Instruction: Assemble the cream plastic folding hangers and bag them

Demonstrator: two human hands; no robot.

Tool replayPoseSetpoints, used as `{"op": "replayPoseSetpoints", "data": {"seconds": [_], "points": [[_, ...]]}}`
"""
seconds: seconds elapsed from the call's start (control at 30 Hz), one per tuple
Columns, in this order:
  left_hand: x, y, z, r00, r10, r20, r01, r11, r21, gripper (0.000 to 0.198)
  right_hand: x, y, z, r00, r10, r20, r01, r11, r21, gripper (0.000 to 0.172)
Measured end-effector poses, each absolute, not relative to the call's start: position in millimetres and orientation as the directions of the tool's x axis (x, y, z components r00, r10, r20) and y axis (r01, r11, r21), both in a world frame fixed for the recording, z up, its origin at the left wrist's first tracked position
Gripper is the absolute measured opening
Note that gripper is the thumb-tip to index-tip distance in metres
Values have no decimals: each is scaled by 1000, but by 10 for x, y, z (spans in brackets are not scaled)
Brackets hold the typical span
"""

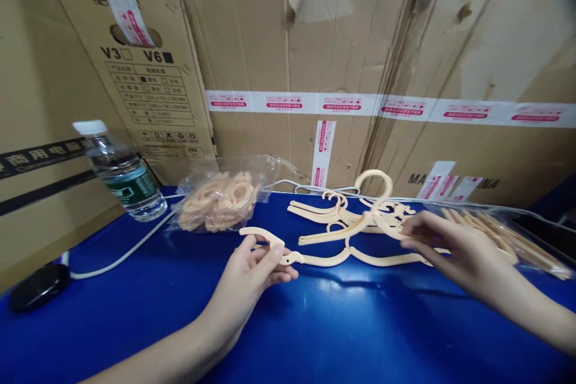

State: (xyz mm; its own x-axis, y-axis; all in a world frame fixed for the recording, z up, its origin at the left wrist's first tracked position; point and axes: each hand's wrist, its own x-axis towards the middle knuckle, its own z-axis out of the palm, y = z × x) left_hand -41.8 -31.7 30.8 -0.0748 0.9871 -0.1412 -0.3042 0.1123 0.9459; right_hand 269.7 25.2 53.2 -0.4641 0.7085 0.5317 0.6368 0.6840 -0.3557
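Observation:
Between thumb and fingers, my left hand (256, 267) pinches a curved beige plastic hanger arm (261, 234) with a small holed end piece near the thumb. My right hand (454, 246) is closed on one arm of a beige folding clothes hanger (371, 213). That hanger is raised above the table, with its round hook upward and its other arm reaching left. Behind and below it, several more beige hangers (321, 211) and hanger arms (387, 259) lie on the blue table (342, 330). My right fingertips partly hide the arm they grip.
A clear bag of beige plastic parts (220, 201) lies left of the hangers. Further left stand a water bottle (126, 174) and a black mouse (39, 287) with a white cable (112, 264). Another bag of long pieces (517, 240) is at right. Cardboard boxes (288, 42) wall the back.

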Motion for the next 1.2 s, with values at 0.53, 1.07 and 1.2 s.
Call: {"op": "replayPoseSetpoints", "data": {"seconds": [0.53, 1.07, 1.2], "points": [[-441, -351, 346, 73, 990, -118, -206, 131, 970, 28, 2924, -54, 213, -401, 675, 620, 617, 699, -362, 14], [-450, -357, 313, 419, 900, -124, -388, 301, 871, 22, 2989, -98, 43, -468, 655, 593, 564, 738, -370, 30], [-456, -350, 321, 439, 885, -152, -371, 333, 867, 22, 3006, -111, 34, -452, 686, 570, 582, 711, -395, 32]]}}
